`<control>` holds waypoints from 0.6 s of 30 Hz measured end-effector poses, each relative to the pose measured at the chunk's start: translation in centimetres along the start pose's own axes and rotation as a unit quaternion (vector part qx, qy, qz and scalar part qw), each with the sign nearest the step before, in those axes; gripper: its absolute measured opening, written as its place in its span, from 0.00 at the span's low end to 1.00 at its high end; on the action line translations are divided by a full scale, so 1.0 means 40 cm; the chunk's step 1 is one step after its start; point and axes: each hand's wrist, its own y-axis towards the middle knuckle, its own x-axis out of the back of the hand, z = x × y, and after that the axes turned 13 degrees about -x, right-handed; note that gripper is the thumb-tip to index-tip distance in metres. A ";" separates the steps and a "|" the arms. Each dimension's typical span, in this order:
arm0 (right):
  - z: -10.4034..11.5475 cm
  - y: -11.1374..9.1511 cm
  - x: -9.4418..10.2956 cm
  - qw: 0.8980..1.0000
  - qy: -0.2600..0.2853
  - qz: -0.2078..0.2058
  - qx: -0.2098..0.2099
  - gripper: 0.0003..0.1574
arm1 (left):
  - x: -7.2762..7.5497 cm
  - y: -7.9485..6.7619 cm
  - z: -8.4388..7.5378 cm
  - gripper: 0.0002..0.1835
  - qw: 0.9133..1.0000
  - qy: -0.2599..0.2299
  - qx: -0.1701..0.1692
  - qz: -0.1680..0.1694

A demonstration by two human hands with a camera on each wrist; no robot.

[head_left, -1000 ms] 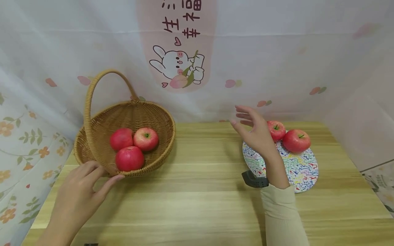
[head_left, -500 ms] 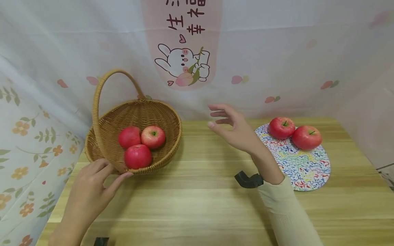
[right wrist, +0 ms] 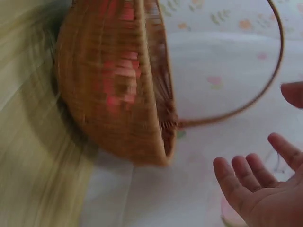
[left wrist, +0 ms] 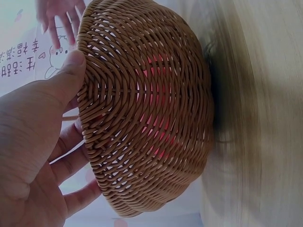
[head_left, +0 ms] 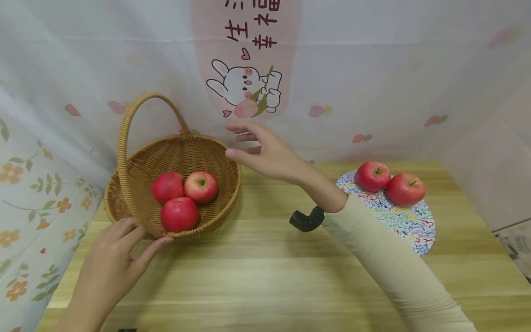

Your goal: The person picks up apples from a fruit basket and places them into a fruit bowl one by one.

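Note:
My left hand grips the near rim of a wicker basket, thumb on the near side and fingers behind, as the left wrist view shows. Three red apples lie together in the basket, under its tall arched handle. Just right of the basket and above its rim level, my right hand hangs in the air with nothing in it, its fingers apart and slightly bent. At the right, two more apples sit at the back of a round plate with a colourful squiggle pattern.
A wooden table carries the basket and the plate. Behind it hangs a white cloth with a rabbit print, and floral fabric runs along the left side. A black mount sits at my right wrist.
My right hand has swept left from beside the plate to the basket's right edge, holding nothing throughout. My left hand stays on the rim. The apples keep their places.

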 end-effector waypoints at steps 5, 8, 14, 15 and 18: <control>0.039 0.057 -0.019 1.000 -0.007 0.028 -0.012 0.32 | -0.001 0.001 0.000 0.37 1.000 0.000 0.003 -0.002; 0.055 0.089 -0.032 0.998 -0.041 0.051 -0.011 0.31 | 0.000 -0.002 -0.001 0.38 1.000 0.000 0.004 0.002; 0.062 0.148 -0.066 0.988 -0.126 0.093 0.002 0.32 | 0.001 -0.002 -0.003 0.38 1.000 0.000 0.007 0.004; 0.060 0.157 -0.072 0.985 -0.139 0.100 0.005 0.32 | 0.001 -0.001 -0.003 0.37 1.000 -0.002 0.005 0.002; 0.060 0.177 -0.086 0.972 -0.197 0.128 0.011 0.34 | 0.001 0.002 -0.005 0.37 1.000 -0.005 0.004 -0.001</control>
